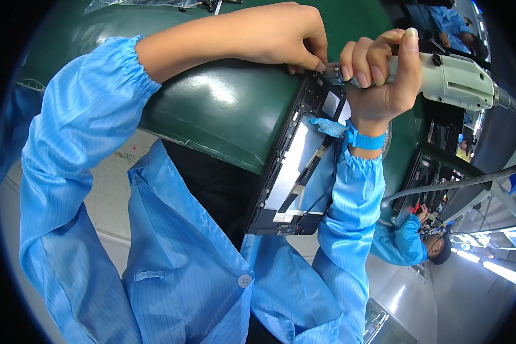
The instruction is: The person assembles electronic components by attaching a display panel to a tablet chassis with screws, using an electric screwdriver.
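My right hand [381, 77] is wrapped round a pale grey-green electric screwdriver [457, 81], its body lying sideways and its nose pointing left. A black laptop-like casing [286, 172] with a bright silvery inner sheet slants below, its far corner under the tool's nose. At that corner the thumb and fingers of my left hand [295, 37] are pinched together beside the screwdriver's tip. Whatever they hold is hidden by the fingers. A blue strap [366, 139] circles my right wrist, and part of it hangs over the casing.
The green-topped table [212, 114] reaches to an edge near my lap. Clear plastic wrapping [117, 4] lies at the far left. A ribbed hose [511, 103] leaves the screwdriver's rear, and a grey cable [458, 184] crosses at right. A co-worker in blue [404, 241] sits beyond.
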`<state>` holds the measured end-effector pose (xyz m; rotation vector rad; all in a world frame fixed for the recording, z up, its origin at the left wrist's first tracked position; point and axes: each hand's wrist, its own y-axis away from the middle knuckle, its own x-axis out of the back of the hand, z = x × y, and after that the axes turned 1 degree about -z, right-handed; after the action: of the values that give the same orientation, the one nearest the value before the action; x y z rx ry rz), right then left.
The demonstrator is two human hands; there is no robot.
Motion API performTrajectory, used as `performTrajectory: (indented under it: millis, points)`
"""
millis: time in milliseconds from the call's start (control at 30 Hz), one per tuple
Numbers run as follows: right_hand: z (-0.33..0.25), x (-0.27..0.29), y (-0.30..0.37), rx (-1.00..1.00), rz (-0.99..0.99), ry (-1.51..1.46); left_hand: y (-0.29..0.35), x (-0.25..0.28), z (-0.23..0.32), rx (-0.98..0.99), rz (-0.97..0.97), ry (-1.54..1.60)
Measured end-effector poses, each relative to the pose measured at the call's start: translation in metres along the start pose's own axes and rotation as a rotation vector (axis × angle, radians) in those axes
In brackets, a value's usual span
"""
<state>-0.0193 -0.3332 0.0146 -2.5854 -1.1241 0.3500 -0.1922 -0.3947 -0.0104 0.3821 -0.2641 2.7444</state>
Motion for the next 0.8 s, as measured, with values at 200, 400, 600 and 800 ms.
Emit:
performTrajectory:
  millis: [200,400,600,800]
  points:
    - [-0.004,-0.006,-0.001,-0.018,0.027,0.03,-0.001,-0.001,-0.001,-0.016,0.003,-0.001]
    - [-0.003,-0.008,-0.003,-0.056,0.046,0.035,0.003,0.0,0.0,-0.061,0.03,-0.017]
    - [-0.006,-0.018,-0.004,-0.068,0.088,0.114,-0.001,-0.01,-0.019,-0.076,0.077,-0.12]
    - [-0.007,-0.009,-0.002,-0.057,0.042,0.104,-0.006,-0.009,-0.012,0.004,0.016,-0.102]
